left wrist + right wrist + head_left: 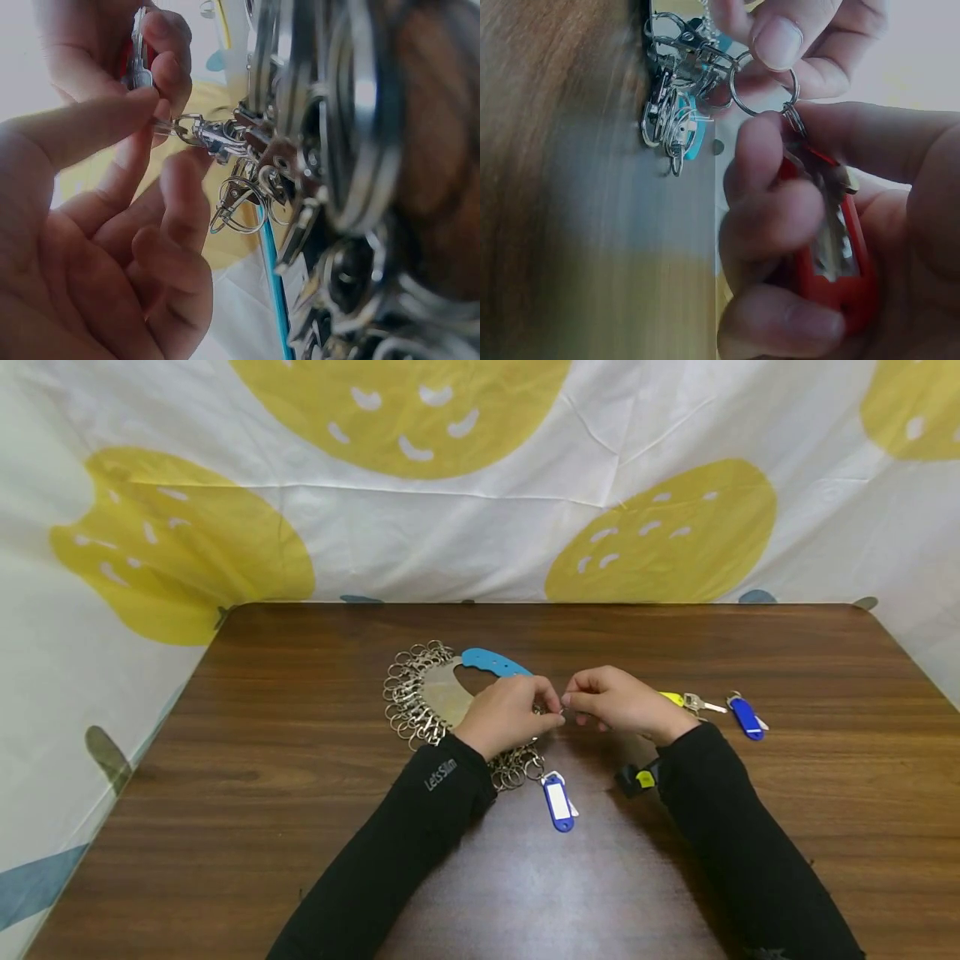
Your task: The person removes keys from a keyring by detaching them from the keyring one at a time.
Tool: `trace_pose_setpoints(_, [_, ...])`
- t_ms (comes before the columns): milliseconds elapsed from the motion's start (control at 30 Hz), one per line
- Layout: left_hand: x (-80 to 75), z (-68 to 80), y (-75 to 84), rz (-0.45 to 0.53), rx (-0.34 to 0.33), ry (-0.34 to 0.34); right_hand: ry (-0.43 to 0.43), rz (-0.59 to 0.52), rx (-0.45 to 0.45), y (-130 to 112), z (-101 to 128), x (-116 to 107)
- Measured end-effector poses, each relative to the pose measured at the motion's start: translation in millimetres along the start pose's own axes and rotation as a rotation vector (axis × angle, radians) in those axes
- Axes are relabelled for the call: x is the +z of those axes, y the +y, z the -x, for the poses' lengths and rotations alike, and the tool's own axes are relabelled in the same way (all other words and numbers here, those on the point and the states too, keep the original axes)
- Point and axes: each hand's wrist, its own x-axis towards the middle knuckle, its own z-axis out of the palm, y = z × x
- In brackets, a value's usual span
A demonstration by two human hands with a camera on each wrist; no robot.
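- Two black sleeves point(390, 852) reach in from the lower edge of the head view, the left one with pale lettering near its cuff.
- A blue key tag with a white label point(558, 804) lies on the tabletop point(187, 827), a key tip poking out beneath it, just beside the lowest rings of the holder.
- A small black-and-yellow object point(639, 779) is next to the right cuff; what it is cannot be told.
- The left hand point(508, 712) has its thumb and forefinger closed in a pinch on a split ring point(796, 88), the other fingers loosely bent.
- The right hand point(618, 700) curls its fingers around a red key tag point(855, 296) with a silver key point(834, 240) over it; both hang from that ring, between the two hands.
- The ring meets the end of one of the holder's clips; whether it is linked there cannot be told.
- The holder, a curved metal plate point(444, 695), sits behind and left of the left hand, clips and rings point(429, 727) crowding its edge.
- A yellow tag point(672, 699) with a key is partly hidden by the right hand; a second blue tag point(747, 718) lies farther right.
- The holder's blue handle point(491, 662) curves along its far side.
- Behind the tabletop hangs a white cloth point(450, 543) with yellow shapes.
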Motion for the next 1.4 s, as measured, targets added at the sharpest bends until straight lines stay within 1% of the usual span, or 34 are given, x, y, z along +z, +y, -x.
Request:
trace_pose_setpoints(167, [-0.1,-0.7,-0.3,0.016,-0.046,0.037,0.120,0.143,-0.064,-0.8,-2.5,2.4])
trace_pose_setpoints(233, [-0.3,-1.0,-0.7,0.014,-0.053,0.050,0.164,0.202,-0.095,-2.0,-2.7,3.3])
trace_pose_setpoints(367, [-0.1,-1.2,-1.8,0.001,-0.038,0.062,0.225,0.297,-0.140,-3.1,-2.2,4.2])
trace_pose_setpoints(467, [-0.3,-0.7,-1.9,-0.001,-0.021,0.067,0.251,0.339,-0.164,-2.0,-2.3,4.2])
trace_pose_setpoints(533, [-0.6,-0.5,-2.0,0.005,-0.009,0.069,0.256,0.350,-0.186,-0.7,-3.0,3.9])
trace_pose_setpoints(600, [-1.4,-0.1,-2.6,0.031,-0.008,0.069,0.259,0.358,-0.220,0.6,-3.4,3.4])
trace_pose_setpoints(733, [-3.3,0.1,-4.3,0.074,-0.025,0.075,0.259,0.361,-0.313,1.2,-3.9,3.3])
trace_pose_setpoints(833, [-3.9,0.0,-5.0,0.064,-0.026,0.082,0.250,0.350,-0.375,-0.1,-3.5,4.3])
trace_pose_setpoints(900, [-3.8,0.0,-5.0,0.050,-0.025,0.088,0.250,0.351,-0.401,-0.7,-3.4,5.0])
trace_pose_setpoints(1033, [-2.9,0.3,-4.6,0.022,-0.038,0.105,0.254,0.364,-0.418,-0.5,-3.3,5.9])
trace_pose_setpoints(1200, [-2.0,0.3,-4.4,-0.015,-0.057,0.122,0.256,0.356,-0.415,-0.8,-2.5,6.3])
trace_pose_setpoints(1400, [-2.9,0.2,-3.2,-0.039,-0.099,0.139,0.272,0.364,-0.408,-1.6,-3.2,7.0])
